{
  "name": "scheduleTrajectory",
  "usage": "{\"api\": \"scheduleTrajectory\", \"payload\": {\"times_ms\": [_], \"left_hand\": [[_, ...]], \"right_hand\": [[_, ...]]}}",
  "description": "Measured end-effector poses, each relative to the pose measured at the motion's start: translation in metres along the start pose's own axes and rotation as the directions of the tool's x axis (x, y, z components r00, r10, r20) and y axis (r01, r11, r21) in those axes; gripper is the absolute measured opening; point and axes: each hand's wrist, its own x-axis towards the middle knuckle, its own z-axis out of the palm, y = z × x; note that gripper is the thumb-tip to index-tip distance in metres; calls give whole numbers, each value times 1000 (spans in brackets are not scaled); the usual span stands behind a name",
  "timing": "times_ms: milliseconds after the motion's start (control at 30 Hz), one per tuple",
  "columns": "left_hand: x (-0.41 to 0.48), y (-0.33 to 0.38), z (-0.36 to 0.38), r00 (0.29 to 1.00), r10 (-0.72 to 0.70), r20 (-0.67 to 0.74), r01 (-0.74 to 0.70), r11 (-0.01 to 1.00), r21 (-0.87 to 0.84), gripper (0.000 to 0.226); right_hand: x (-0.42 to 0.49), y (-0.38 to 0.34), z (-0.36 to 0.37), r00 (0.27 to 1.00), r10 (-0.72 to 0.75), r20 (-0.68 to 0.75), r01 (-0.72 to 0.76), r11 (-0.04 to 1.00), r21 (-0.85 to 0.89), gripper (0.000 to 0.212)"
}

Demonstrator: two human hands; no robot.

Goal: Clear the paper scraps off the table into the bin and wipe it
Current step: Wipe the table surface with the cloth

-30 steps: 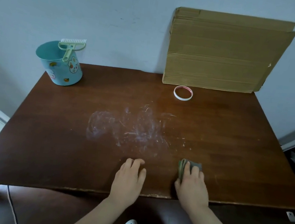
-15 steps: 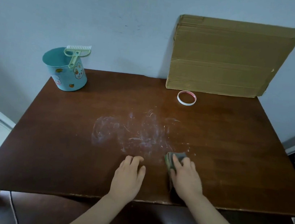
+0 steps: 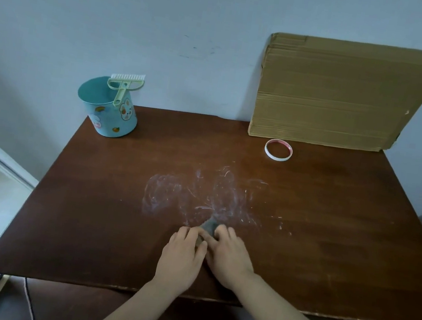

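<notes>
You are looking down at a dark brown wooden table (image 3: 326, 257) pushed against a pale blue-grey wall (image 3: 170, 18). A flat sheet of cardboard (image 3: 340, 96) leans on the wall at the far right, and a white ring (image 3: 278, 149) lies on the table just in front of it. At the far left stands a small teal bin (image 3: 108, 112) with cartoon stickers; a pale green brush (image 3: 125, 85) rests across its rim. A patch of whitish smears (image 3: 199, 193) marks the middle of the table. At the near edge of that patch lies a grey-green cloth (image 3: 210, 227). Your right hand (image 3: 228, 257) presses down on it, its grip flat over the cloth, fingers spread. Your left hand (image 3: 182, 259) rests beside it, palm down, grip released, fingertips touching the cloth's edge.
</notes>
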Motion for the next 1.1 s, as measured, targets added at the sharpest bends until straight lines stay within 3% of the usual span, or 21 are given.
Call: {"api": "scheduleTrajectory", "payload": {"times_ms": [100, 200, 267, 333, 433, 533, 633, 767, 867, 933, 1033, 1100], "left_hand": [[4, 5, -3, 1000, 19, 21, -19, 1000, -3, 35], [7, 8, -4, 999, 48, 23, -48, 999, -5, 36], [9, 8, -4, 999, 46, 21, -45, 999, -9, 36], [13, 10, -3, 999, 37, 9, -37, 999, -12, 36], [17, 9, -2, 1000, 23, -6, -23, 1000, 7, 33], [24, 7, -1, 1000, -4, -8, 4, 1000, 16, 32], [31, 7, -3, 999, -31, -9, 31, 999, 8, 34], [43, 16, 0, 999, -53, 10, 53, 999, 6, 35], [57, 23, 3, 997, -73, 13, 73, 997, 9, 35], [64, 27, 4, 997, -77, 8, 76, 997, 29, 34], [76, 29, 2, 998, -71, -2, 71, 995, 65, 32], [80, 27, -2, 997, -81, -2, 81, 995, 49, 32]], "right_hand": [[-11, 48, -2, 968, 238, -79, -238, 971, 9, 53], [-19, 86, -11, 850, 514, -114, -517, 856, 7, 53], [-11, 85, -16, 807, 581, -101, -584, 812, 1, 54], [1, 64, -17, 869, 489, -76, -491, 871, -19, 56], [17, 18, -8, 985, 172, -13, -172, 985, 2, 54], [26, 9, -4, 1000, 19, -4, -19, 1000, 22, 49], [26, 44, -9, 984, 148, -95, -148, 989, 6, 51], [33, 109, -25, 886, 430, -172, -435, 900, 10, 52], [47, 116, -31, 854, 489, -180, -497, 868, 0, 54], [58, 96, -27, 906, 396, -148, -401, 916, -2, 54], [70, 56, -21, 983, 94, -158, -95, 995, -1, 49], [72, 36, -17, 992, -104, -68, 105, 994, 11, 43]]}}
